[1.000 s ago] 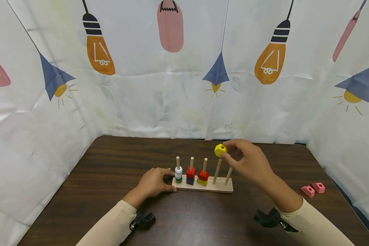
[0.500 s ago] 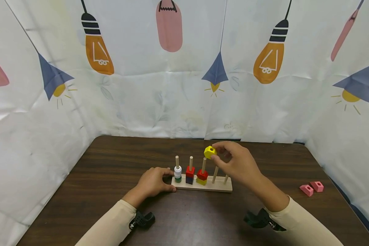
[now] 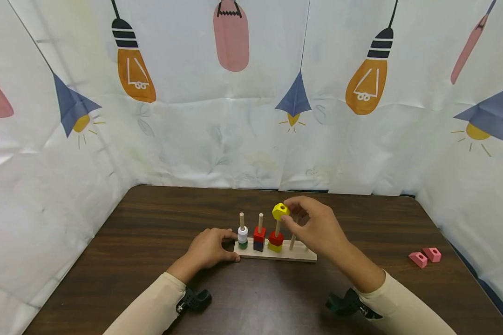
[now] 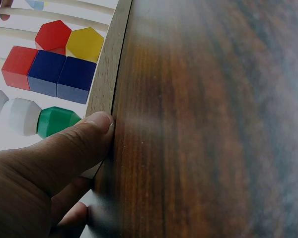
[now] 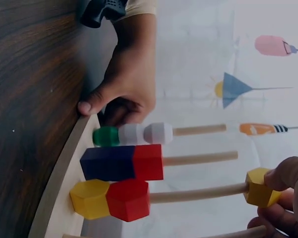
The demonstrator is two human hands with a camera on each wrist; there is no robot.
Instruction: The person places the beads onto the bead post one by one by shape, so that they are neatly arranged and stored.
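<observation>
A wooden base (image 3: pixel 285 255) with several upright pegs stands mid-table. My right hand (image 3: pixel 314 228) pinches a yellow hexagon block (image 3: pixel 280 211) (image 5: pixel 260 187) at the tip of the third peg (image 5: pixel 198 195), above a red hexagon (image 3: pixel 276 238) and a yellow one (image 3: pixel 274 248). The first peg carries white and green beads (image 3: pixel 243 236). The second carries a red cube over blue ones (image 3: pixel 259 237). My left hand (image 3: pixel 209 249) grips the base's left end, its thumb (image 4: pixel 77 144) pressed on the front edge.
Two pink blocks (image 3: pixel 425 257) lie at the table's right side near the edge. A printed curtain walls the table on three sides. The two right-hand pegs (image 3: pixel 293 241) carry no blocks.
My right hand carried the yellow hexagon block leftward from above the fourth peg to the top of the third peg. The left hand stayed on the base.
</observation>
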